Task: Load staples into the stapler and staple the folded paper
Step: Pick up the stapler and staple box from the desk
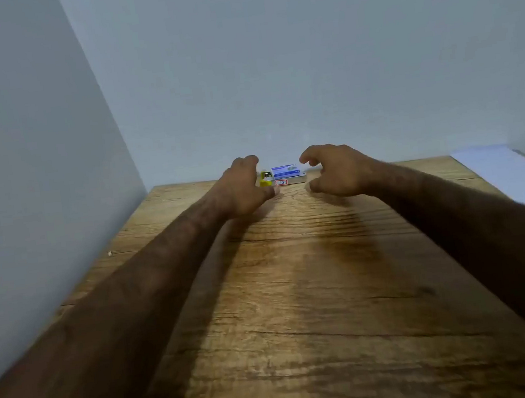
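Blue-and-white staple box (pixel 285 170), yellow stapler (pixel 265 179), brown wood-grain table (pixel 296 276), white paper (pixel 506 167).

The left hand (pixel 240 186) covers most of the yellow stapler (pixel 265 179), print on the staple box (pixel 286 171) is illegible, and the white paper (pixel 509 167) is cut off at the right edge.

A small yellow stapler (pixel 264 179) sits at the far edge of the wooden table, close to the wall, mostly hidden so its state cannot be told. Just beside it on the right lies a blue and white staple box (pixel 286 170), resting flat on top of a low pale box with a red-framed label (pixel 289 181). White paper (pixel 506 167) lies flat at the table's far right edge, well apart.
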Motion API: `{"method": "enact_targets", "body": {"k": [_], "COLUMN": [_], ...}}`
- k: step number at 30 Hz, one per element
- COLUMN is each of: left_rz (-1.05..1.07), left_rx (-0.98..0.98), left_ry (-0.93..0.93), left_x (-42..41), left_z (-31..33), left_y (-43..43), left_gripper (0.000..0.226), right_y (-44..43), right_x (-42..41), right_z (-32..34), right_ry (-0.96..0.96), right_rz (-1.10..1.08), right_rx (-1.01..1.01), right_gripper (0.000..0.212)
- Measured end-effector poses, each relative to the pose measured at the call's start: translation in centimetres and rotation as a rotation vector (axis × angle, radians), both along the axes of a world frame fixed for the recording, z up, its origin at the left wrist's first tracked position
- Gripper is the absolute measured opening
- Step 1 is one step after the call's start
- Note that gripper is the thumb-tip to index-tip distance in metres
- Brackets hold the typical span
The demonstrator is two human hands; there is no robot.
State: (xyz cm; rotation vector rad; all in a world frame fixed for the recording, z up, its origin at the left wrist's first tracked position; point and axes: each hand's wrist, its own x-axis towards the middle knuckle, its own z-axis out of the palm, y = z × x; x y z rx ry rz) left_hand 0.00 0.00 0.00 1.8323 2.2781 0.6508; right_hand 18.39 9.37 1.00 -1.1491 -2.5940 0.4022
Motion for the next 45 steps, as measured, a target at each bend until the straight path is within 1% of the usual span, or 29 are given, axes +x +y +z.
{"method": "enact_targets", "body": {"k": [5, 12, 16, 21, 23, 27, 32, 40, 45], "left_rz": [-0.014, -0.005, -0.020, 0.002, 0.003, 0.006, -0.003, -0.084, -0.134], "left_rx": [-0.005, 0.022, 0.028, 0.046, 0.051, 0.044, 0.046, 0.031, 0.031], "left_ry": [-0.006, -0.067, -0.053, -0.038, -0.035, -0.008, -0.029, -0.038, -0.100], "left_x": [-0.7, -1.4, -1.9, -1.6, -1.6, -1.0, 0.3, 4.1, 6.2], "left_z": [-0.8, -1.4, -1.5, -1.5, -1.4, -1.0, -0.9, -0.7, -0.8], "left_y": [2.3, 4.0, 4.1, 3.8, 3.4, 2.0, -0.6, -6.8, -11.4], "left_gripper": [0.074, 0.050, 0.047, 0.043, 0.043, 0.043, 0.039, 0.041, 0.041], "right_y": [1.4, 3.0, 3.5, 3.6, 3.5, 2.6, 0.2, -6.2, -10.3], "right_x": [-1.4, -2.8, -3.3, -3.4, -3.4, -2.6, -0.5, 4.8, 7.8], "right_z": [-0.2, -1.1, -1.6, -1.9, -1.8, -1.3, -0.8, 0.1, 0.1], "right_ry": [0.047, 0.085, 0.115, 0.125, 0.129, 0.090, 0.064, 0.058, 0.062], "right_rz": [-0.014, -0.005, 0.009, 0.000, 0.002, 0.020, 0.035, 0.089, 0.136], "right_rx": [-0.028, -0.047, -0.037, -0.023, -0.030, -0.019, -0.038, -0.137, -0.156], "right_gripper": [0.057, 0.054, 0.051, 0.037, 0.036, 0.035, 0.033, 0.035, 0.036]}}
